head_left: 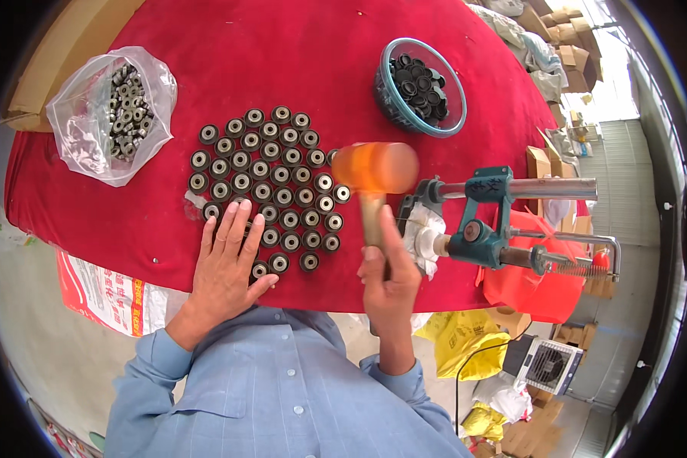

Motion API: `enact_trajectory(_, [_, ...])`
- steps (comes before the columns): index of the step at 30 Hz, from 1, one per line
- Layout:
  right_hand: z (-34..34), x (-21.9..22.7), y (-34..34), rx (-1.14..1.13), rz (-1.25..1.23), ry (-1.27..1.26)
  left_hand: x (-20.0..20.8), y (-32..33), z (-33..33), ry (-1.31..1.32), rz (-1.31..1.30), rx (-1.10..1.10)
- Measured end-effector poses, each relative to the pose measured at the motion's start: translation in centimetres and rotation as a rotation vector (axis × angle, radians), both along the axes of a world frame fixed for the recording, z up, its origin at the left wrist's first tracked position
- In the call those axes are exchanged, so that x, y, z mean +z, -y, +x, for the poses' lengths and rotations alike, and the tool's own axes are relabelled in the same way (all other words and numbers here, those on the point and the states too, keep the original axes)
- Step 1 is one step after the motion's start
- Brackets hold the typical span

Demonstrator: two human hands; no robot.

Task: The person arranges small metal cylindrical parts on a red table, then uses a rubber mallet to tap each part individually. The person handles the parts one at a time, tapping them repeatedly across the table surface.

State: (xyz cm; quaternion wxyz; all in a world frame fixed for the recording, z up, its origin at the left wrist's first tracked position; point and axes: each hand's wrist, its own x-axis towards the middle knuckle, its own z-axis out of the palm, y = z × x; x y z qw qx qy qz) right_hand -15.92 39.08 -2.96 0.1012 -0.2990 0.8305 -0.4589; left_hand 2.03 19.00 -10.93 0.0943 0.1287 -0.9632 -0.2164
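Looks down from head height, left one of the pair, peers over the blue shirt (267, 389), faces the red tablecloth (282, 53), sits near above left hand (225, 263) and right hand (391, 284), sweeps fisheye-wide to the grey wall (626, 172)!

Passable over the far cloth (298, 46), between bag (76, 133) and bowl (395, 111), and between bag and rollers (261, 169). Blocked centrally by those rollers, with the left hand (225, 271) at their near edge; overhung rightward by the mallet (374, 168) in the right hand (389, 282). Walled beyond by the press (481, 191).
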Motion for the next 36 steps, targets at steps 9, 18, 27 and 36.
enact_trajectory(9, [-1.1,-0.4,0.6,-0.055,0.089,0.227,-0.4,0.0,0.1,0.056,-0.031,-0.024])
enact_trajectory(18, [-2.3,-1.0,3.6,0.08,0.042,-0.104,-0.1,0.1,-0.1,0.107,0.01,-0.005])
enact_trajectory(27, [-3.2,1.5,4.9,-0.024,0.072,0.209,0.2,0.2,-0.1,0.118,0.026,0.009])
enact_trajectory(36, [-3.8,0.6,5.4,0.031,0.103,0.121,-0.1,0.2,-0.1,0.09,0.021,0.008])
